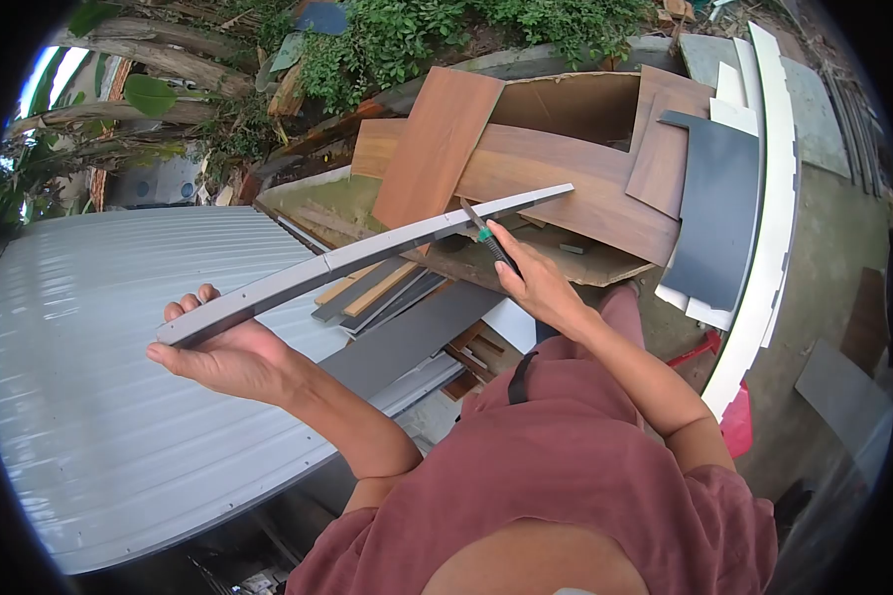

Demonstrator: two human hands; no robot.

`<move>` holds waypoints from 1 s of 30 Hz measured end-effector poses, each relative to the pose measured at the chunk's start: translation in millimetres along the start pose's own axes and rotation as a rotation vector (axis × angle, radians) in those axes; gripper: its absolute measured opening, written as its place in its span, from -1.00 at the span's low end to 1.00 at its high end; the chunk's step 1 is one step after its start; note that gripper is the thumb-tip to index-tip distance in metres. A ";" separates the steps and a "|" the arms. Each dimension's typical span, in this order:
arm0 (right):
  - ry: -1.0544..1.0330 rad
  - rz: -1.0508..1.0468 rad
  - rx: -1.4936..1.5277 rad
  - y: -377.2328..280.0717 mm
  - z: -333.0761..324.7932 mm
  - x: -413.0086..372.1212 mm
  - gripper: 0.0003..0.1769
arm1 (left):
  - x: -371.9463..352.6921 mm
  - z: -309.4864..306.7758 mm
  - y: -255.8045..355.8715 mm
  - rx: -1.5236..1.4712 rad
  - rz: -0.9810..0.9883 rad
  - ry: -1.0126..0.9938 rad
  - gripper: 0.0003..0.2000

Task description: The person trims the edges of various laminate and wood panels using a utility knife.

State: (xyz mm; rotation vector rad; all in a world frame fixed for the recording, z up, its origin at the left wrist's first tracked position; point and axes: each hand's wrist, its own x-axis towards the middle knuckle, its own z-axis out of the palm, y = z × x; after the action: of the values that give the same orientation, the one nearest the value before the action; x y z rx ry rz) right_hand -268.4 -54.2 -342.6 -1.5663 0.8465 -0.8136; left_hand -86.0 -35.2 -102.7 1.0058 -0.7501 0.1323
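Note:
A long, narrow grey strip [332, 260] runs from lower left to upper right in front of me, with small holes and a seam line across it. My left hand [230, 349] is closed around its lower left end, thumb below and fingers curled over the far edge. In my right hand [538, 281] is a knife [496, 248] with a black and green handle. Its blade meets the strip, or lies just over it, right of the middle; exact contact is hard to make out. The far right end of the strip sticks out unsupported.
Corrugated metal sheeting [139, 367] spreads out on the left. Wood-look panels [556, 178] lie in a pile ahead by a cardboard box [575, 109]. Below the strip are grey planks [422, 332]. A dark grey panel [712, 203] and long white strips [769, 248] stand at right.

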 end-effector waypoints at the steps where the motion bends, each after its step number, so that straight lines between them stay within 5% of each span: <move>1: -0.001 0.009 0.003 6.0 -4.6 1.8 -0.41 | 0.7 1.1 -1.3 0.029 0.013 0.018 -0.59; 8: -0.110 0.147 -0.029 49.5 -23.8 15.3 -0.41 | 9.5 5.8 -11.2 0.063 0.023 -0.002 -0.60; 15: -0.068 -0.021 -0.083 51.8 -25.5 21.5 -0.39 | 13.5 15.3 -16.3 0.109 0.052 -0.012 -0.65; 18: -0.107 0.259 -0.042 92.9 -41.4 27.7 -0.41 | 17.1 17.1 -18.7 0.107 0.055 0.005 -0.65; 22: 0.014 0.199 -0.128 173.3 -46.0 32.2 -0.44 | 25.1 13.5 -28.0 0.121 0.040 -0.007 -0.65; 30: -0.002 0.582 -0.249 275.3 -75.6 26.8 -0.44 | 40.1 8.6 -35.2 0.129 0.024 -0.019 -0.62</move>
State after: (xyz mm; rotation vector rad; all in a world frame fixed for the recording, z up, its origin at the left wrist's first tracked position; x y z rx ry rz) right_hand -345.0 -147.5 -602.7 -1.4146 1.3569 -0.2926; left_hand -45.3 -70.8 -100.1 1.1222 -0.7792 0.1943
